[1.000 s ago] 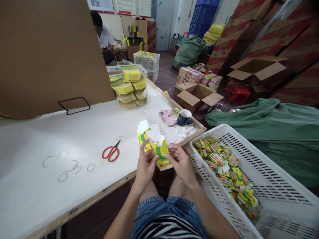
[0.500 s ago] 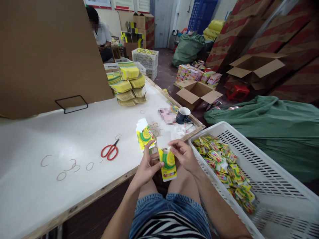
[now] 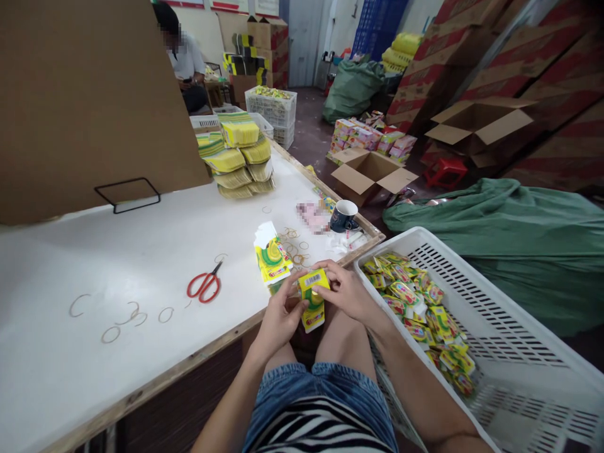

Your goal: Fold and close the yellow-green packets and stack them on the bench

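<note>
Over my lap, my left hand (image 3: pixel 285 311) grips the left side of a small yellow and green printed card box (image 3: pixel 314 316), thumb on its front. My right hand (image 3: pixel 343 290) pinches the upper right of the same box, where a flap with a barcode is folded down over the front. Just beyond my left hand, a stack of flat card boxes (image 3: pixel 272 257) of the same print lies at the table edge. To my right, a white plastic crate (image 3: pixel 500 321) holds many folded yellow packets (image 3: pixel 415 308).
Red-handled scissors (image 3: pixel 204 286) and several loose rubber bands (image 3: pixel 111 334) lie on the white table (image 3: pixel 155 251). A dark mug (image 3: pixel 344 217) stands near its right corner. Bundled cards (image 3: pixel 240 157) are piled at the back. A person (image 3: pixel 189 63) sits beyond a large cardboard sheet (image 3: pixel 94 94).
The box's white top flap, upright before, is now folded down toward me, showing its yellow barcode side. My right hand has shifted slightly onto the fold. The view has moved slightly.
</note>
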`<state>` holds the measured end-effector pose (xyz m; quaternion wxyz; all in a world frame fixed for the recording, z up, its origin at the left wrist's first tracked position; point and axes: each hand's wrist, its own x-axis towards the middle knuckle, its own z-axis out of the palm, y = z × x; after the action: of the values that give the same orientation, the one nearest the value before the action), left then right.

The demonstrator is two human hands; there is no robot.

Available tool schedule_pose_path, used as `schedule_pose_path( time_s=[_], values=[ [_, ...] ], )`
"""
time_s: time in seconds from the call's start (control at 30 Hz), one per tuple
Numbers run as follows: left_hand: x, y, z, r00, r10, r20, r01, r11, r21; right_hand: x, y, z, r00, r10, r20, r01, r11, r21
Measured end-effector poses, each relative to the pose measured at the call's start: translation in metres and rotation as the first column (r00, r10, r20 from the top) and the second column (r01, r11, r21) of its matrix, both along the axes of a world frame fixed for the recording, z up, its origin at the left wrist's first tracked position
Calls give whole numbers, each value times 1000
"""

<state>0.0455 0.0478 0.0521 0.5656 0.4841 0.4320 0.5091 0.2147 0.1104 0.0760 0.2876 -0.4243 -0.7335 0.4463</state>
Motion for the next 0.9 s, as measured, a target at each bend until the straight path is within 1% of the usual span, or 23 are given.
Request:
schedule_pose_path(
  time_s=[0.1,0.2,0.27,0.37,0.5,0.57,0.67,0.7,0.73,0.77,0.8,0.83,0.87,0.9],
  values=[
    [-1,1,2,999,-36,33,37,999,-15,-4,-1,3,983,-82,164,59,989,139],
    [-3,2,4,997,-18,75,20,999,-26,-7,-2,4,969,-120,215,74,975,208],
    [-4,3,4,995,-14,102,17,999,-29,-7,-3,3,972,-109,210,62,974,218],
    [-3,4,5,993,-22,117,26,999,-34,-7,-3,0,979,-53,195,15,981,191],
    [-3,4,8,994,9,105,-7,1000,-17,-5,-2,-2,970,-82,227,32,976,217],
    [-2,3,9,993,26,112,-25,1000,-14,-3,-2,-2,980,-66,188,20,971,238],
    [0,2,6,996,-2,89,2,1000,-1,-1,-3,-4,998,-29,47,15,964,264],
    [1,3,5,999,-16,45,15,1000,26,-1,-3,-5,1000,-24,-6,25,968,248],
    [0,4,5,999,0,-33,3,997,83,0,-4,-7,998,-32,-55,44,974,224],
    [-3,6,6,988,72,-140,-47,983,176,1,-4,-9,993,-61,-98,80,975,205],
    [-7,9,10,945,212,-250,-130,943,308,4,-5,-10,984,-123,-130,149,967,209],
    [-14,12,17,852,404,-333,-223,855,468,8,-4,-11,965,-218,-149,249,937,244],
    [-23,16,25,699,623,-351,-308,706,638,14,-3,-11,927,-339,-162,374,872,316],
    [-34,20,36,530,794,-297,-359,527,770,21,-1,-11,868,-466,-173,493,769,407]
  ],
)
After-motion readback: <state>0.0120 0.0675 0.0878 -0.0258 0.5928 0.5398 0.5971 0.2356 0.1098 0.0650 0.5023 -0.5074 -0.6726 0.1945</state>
